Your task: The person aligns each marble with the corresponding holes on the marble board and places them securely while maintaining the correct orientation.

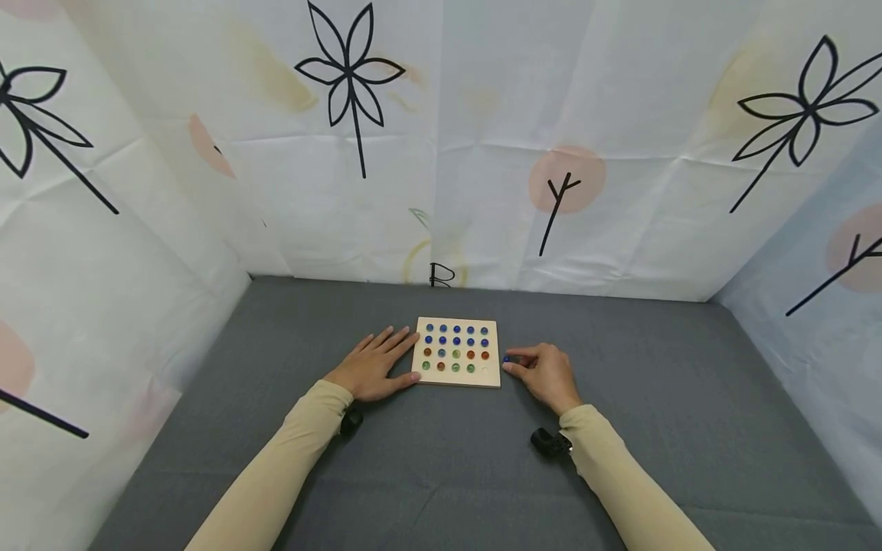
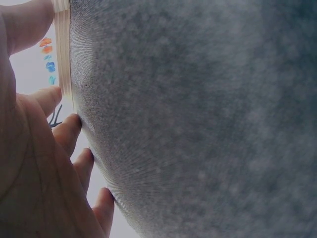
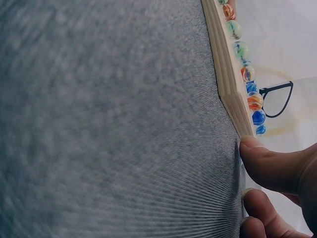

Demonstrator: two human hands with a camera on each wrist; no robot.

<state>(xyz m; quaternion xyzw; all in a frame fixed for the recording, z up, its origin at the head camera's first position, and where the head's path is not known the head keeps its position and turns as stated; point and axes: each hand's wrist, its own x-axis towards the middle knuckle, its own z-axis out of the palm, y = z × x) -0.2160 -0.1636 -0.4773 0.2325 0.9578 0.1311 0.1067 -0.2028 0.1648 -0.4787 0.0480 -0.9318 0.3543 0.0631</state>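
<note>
A pale wooden board point(image 1: 491, 379) lies on the grey cloth, with several rows of glass marbles in its hollows. Blue marbles point(image 1: 457, 330) fill the two far rows; orange, green and blue ones mix in the near rows. One hollow point(image 1: 485, 369) at the near right corner holds no marble. My left hand point(image 1: 374, 367) lies spread at the board's left side, thumb and index fingertip touching its edge. Just off the right edge, my right hand point(image 1: 550, 375) pinches a blue marble point(image 1: 506, 358) between thumb and fingers. The right wrist view hides that marble behind the thumb point(image 3: 270, 166).
The grey cloth point(image 1: 441, 467) covers the table around the board. White fabric walls point(image 1: 482, 99) printed with black flower drawings stand behind and at both sides. A black wrist camera point(image 1: 549, 442) sits under the right wrist, another point(image 1: 351, 421) under the left.
</note>
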